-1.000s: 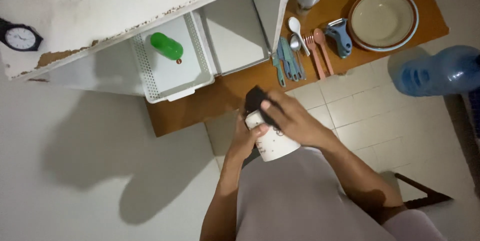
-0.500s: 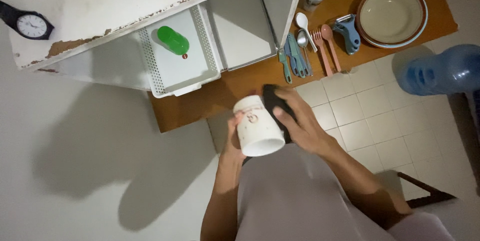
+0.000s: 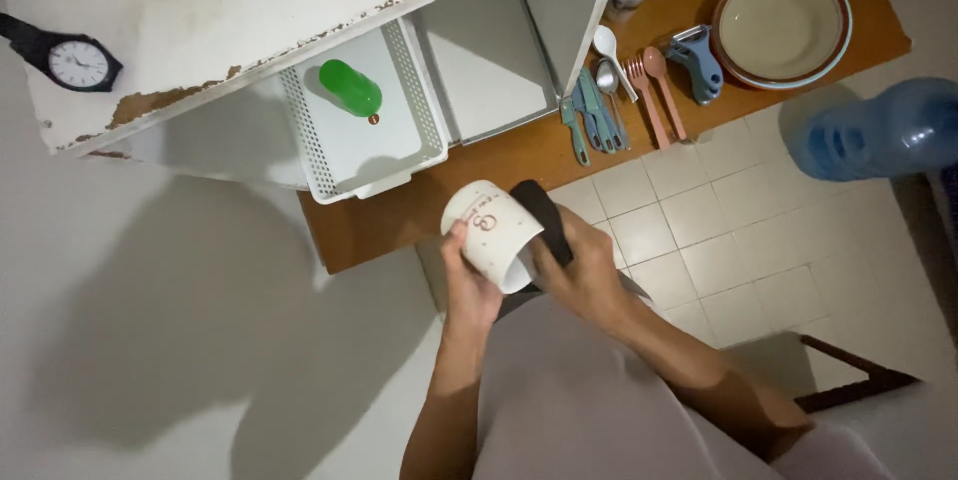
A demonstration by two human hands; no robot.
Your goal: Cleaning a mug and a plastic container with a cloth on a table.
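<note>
My left hand [image 3: 467,285] grips a white mug [image 3: 491,233] with a small printed mark, holding it tilted in front of my body just below the wooden counter's edge. My right hand [image 3: 582,268] holds a dark flat sponge [image 3: 544,221] pressed against the mug's right side. Both hands touch the mug.
On the wooden counter [image 3: 399,221] stands a white slotted tray [image 3: 399,146] with a green cup [image 3: 349,88] lying in it. To the right lie spoons, a fork and blue utensils [image 3: 619,91], a blue peeler [image 3: 696,59] and stacked plates [image 3: 781,26]. A blue water jug [image 3: 878,131] stands on the tiled floor. A clock [image 3: 75,61] hangs at left.
The mug has been turned and lifted toward the counter. The sponge went from over the mug's top to its right side.
</note>
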